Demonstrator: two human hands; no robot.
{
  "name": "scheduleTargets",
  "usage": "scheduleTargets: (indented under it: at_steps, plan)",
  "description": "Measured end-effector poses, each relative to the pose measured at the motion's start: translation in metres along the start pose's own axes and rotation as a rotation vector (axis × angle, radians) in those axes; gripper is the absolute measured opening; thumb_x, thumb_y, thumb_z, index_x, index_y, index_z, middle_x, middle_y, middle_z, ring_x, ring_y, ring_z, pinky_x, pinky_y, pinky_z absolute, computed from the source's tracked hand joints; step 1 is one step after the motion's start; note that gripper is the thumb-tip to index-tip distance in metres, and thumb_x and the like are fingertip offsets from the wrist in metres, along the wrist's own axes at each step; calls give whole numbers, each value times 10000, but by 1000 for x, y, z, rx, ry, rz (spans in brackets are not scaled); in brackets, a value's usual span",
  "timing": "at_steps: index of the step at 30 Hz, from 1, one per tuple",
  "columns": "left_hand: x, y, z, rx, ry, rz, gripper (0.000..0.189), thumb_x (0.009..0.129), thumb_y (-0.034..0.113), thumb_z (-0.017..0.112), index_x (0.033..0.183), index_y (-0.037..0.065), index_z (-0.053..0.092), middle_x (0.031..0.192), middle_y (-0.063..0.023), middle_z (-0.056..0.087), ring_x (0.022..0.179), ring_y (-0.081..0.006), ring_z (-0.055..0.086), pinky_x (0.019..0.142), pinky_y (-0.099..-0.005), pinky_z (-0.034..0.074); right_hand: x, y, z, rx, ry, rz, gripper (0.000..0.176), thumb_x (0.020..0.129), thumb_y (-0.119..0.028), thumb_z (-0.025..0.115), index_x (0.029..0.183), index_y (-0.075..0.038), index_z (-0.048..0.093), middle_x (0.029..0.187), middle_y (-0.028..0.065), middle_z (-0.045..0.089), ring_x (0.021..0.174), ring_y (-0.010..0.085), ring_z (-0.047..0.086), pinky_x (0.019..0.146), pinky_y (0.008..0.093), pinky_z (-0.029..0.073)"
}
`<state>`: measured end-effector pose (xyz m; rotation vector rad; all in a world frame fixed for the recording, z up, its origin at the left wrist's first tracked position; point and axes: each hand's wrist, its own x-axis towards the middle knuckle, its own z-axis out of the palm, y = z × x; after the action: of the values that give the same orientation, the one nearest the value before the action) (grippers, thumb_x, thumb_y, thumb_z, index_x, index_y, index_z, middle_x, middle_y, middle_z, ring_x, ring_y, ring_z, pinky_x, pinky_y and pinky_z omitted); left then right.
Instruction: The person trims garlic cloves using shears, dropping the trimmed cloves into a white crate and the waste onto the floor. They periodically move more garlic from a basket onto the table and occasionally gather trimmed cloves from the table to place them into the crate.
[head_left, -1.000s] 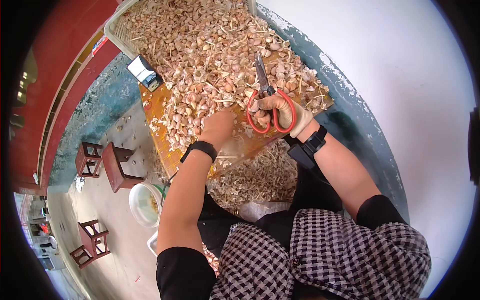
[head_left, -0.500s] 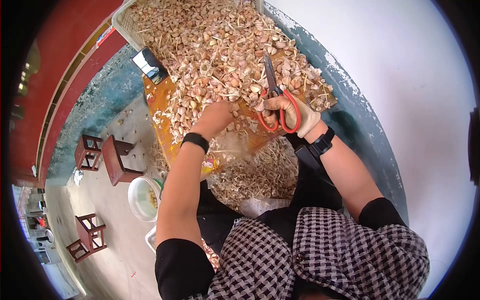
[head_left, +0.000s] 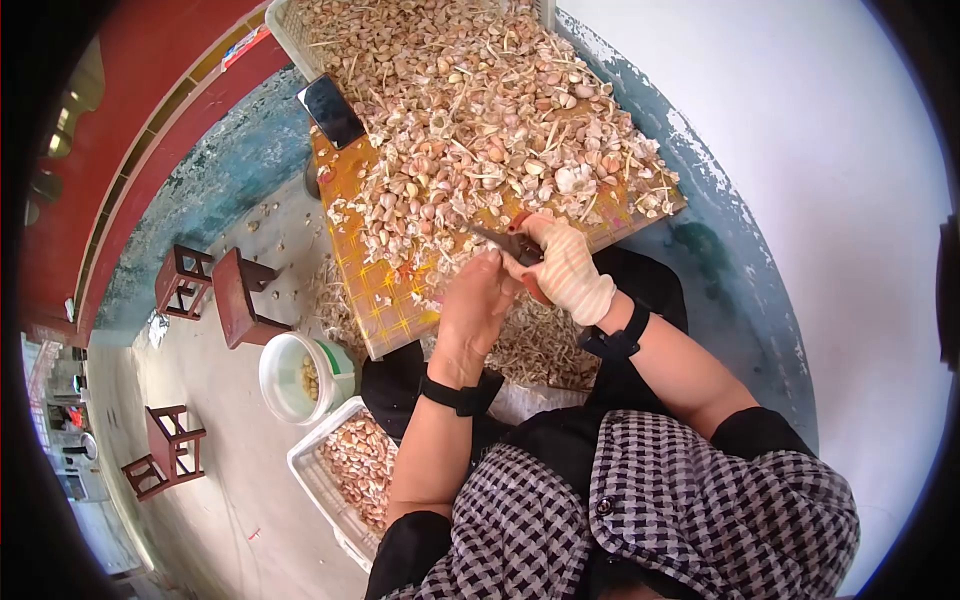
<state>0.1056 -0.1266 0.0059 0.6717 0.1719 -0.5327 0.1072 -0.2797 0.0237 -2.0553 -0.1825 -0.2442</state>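
My gloved right hand [head_left: 568, 268] is wrapped around red-handled scissors [head_left: 518, 246], whose dark blades point left over the near edge of the table. Close against the blades is my bare left hand [head_left: 473, 308], its fingers pinched together. Whatever sits in that pinch is too small and covered to make out. Just beyond both hands, a large heap of garlic cloves [head_left: 450, 130] with loose skins and dry stalks spreads over the yellow-patterned table [head_left: 400, 318].
A black phone [head_left: 332, 112] lies at the table's left edge. Below left stand a white bucket [head_left: 283, 380] and a white basket [head_left: 310, 470] of cloves. Wooden stools [head_left: 238, 300] stand on the floor. Skins and stalks [head_left: 545, 345] are piled under the table.
My left hand has left the heap and come back towards me, meeting the scissors. My right hand has turned the blades from pointing away to pointing left. The clove basket shows more fully.
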Motion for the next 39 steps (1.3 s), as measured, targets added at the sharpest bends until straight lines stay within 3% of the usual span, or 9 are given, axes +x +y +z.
scheduleTargets:
  at_steps: [4,8,12,24,28,32,34,37,39]
  plan:
    - [-18,6,2,334,139,82,111,936,130,547,909,49,617,700,23,531,570,-58,429,500,-214,309,-17,-18,-9,-164,-156,-223,375,695,-212,764,985,-20,624,969,144,644,913,355,619,774,392,508]
    - [-41,16,-11,496,60,160,93,930,75,536,981,17,587,711,-19,544,535,-61,424,450,-181,251,-29,-33,-35,-284,-288,-258,351,701,-240,752,954,-37,619,860,140,621,776,310,626,691,368,507]
    - [-66,30,-18,522,-42,64,92,920,86,564,998,40,582,715,-25,551,555,-69,451,456,-182,274,-40,-41,-66,-701,-282,-302,443,715,-395,735,964,-46,619,962,107,629,970,289,616,809,391,507]
    - [-80,24,20,1215,101,134,162,873,124,563,920,-4,650,652,24,562,575,-47,490,518,-224,389,-59,-23,-84,-712,-429,-288,349,771,-354,712,902,-43,621,768,126,630,759,333,634,682,417,505]
    - [-70,16,-2,1063,-23,52,146,879,119,574,934,5,645,640,16,542,532,-47,462,471,-211,343,-60,-15,-85,-299,-603,-197,351,855,-370,666,873,-24,614,608,84,589,551,245,601,535,324,490]
    - [-53,8,-16,487,-39,-54,129,890,119,579,943,11,626,650,-6,542,465,-56,423,414,-202,286,-47,-16,-82,281,-536,477,287,881,-289,639,899,-4,623,579,8,568,521,56,559,474,232,454]
    - [-30,9,-35,242,3,-10,219,881,218,624,964,14,625,676,-18,549,470,-75,416,394,-210,263,-23,15,-76,158,-440,405,272,856,-266,650,867,5,635,608,29,590,524,97,580,469,253,461]
    - [31,13,-43,561,225,46,272,865,242,641,940,-18,612,702,-93,609,518,-176,529,427,-268,372,24,57,-58,-79,-391,214,263,833,-268,655,848,-6,649,667,74,629,588,169,622,523,315,491]
    - [66,9,-37,1287,226,346,262,856,211,639,908,-42,590,751,-172,637,608,-283,601,514,-350,456,54,64,-45,-269,-357,124,295,804,-312,655,870,-25,667,748,126,654,691,250,645,634,360,509]
